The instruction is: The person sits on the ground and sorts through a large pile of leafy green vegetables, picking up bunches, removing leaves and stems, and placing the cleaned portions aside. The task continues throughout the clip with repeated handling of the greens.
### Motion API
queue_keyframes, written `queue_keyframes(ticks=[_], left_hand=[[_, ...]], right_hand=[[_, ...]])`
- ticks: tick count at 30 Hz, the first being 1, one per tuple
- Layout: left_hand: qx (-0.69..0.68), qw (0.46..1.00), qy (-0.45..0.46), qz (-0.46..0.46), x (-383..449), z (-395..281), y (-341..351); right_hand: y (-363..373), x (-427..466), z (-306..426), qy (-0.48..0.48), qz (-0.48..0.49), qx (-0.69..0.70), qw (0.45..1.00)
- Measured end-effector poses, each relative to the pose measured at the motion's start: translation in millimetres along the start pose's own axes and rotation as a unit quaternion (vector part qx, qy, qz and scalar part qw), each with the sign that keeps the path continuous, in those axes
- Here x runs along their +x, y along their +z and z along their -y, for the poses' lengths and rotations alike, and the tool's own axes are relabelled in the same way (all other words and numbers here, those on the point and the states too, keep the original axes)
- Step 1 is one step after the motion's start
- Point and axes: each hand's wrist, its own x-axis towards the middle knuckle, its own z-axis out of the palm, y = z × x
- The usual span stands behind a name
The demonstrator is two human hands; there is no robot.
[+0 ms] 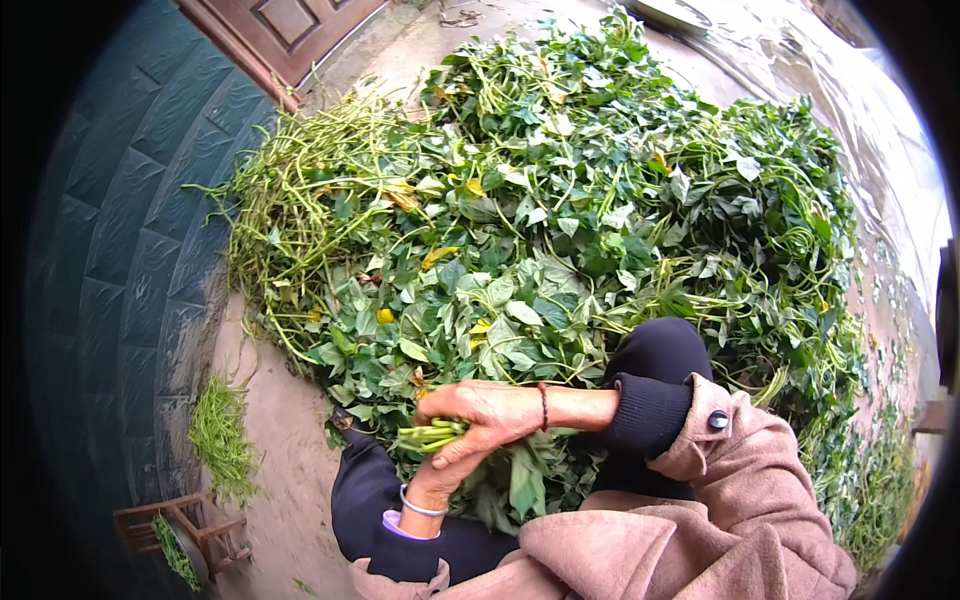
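My right hand (480, 411), with a dark red cord bracelet at its wrist, is closed around a small bunch of green leafy stems (433, 435). The cut-looking stem ends point left out of the grip. My left hand (454, 471), with a silver bangle, is pressed against the right hand from below and grips the same bunch; its fingers are largely hidden. Broad green leaves (525, 480) hang below and right of the hands. Just beyond them spreads a large heap of leafy vines (525, 225), with scattered yellow leaves.
Mostly leafless stems (292, 195) pile up at the heap's left end. A small heap of thin green stems (221, 439) lies on the concrete floor (285, 450). At lower left is a small wooden stool (199, 525) with greens. A tiled wall (135, 247) and brown panelled door (289, 26) border the left.
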Motion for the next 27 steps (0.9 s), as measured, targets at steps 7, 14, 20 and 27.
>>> queue_keyframes(ticks=[7, 14, 20, 27], left_hand=[[-0.276, 0.921, 0.101, -0.256, 17, -37, 7], [-0.244, 0.897, 0.127, -0.347, 18, -45, -2], [-0.163, 0.913, 0.147, -0.344, 18, -50, 6], [-0.076, 0.933, 0.130, -0.328, 18, -50, 20]], right_hand=[[-12, -3, -16, 0.047, -0.165, -0.183, 0.968], [-61, -10, -19, 0.151, -0.281, -0.107, 0.942], [-45, -18, -27, 0.193, -0.169, 0.040, 0.966], [-31, -9, -18, 0.104, -0.162, -0.050, 0.980]])
